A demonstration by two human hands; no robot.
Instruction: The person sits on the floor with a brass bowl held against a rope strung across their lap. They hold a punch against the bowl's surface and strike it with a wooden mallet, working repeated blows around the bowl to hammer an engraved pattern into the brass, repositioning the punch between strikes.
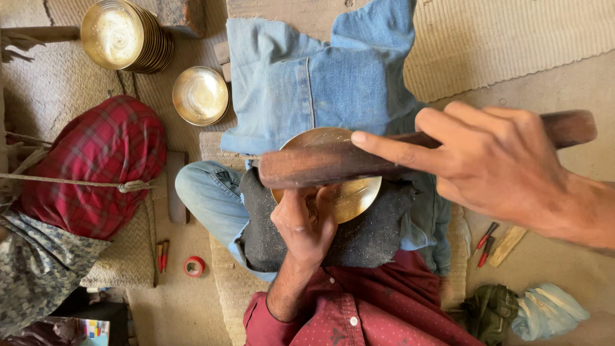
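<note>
On lap, over dark cloth (365, 240), brass bowl (349, 192) sits tilted; left hand (302, 224) pinches its near rim. Right hand (493, 163) is wrapped around wooden stick (320, 165), index finger stretched along it, stick lying across bowl. Stack of bowls (125, 35) far left.

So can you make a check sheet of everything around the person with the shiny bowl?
Surface: woven mat on the floor; denim cloth over the lap.
Job's things: brass bowl on a dark cloth; wooden tool across it.
Clutter: stacked brass bowls, single bowl, red tape roll, red-handled tools.
Grippers: left hand on the bowl; right hand grips the wooden tool.
Cables: rope.
Surroundings: red checked cushion.
</note>
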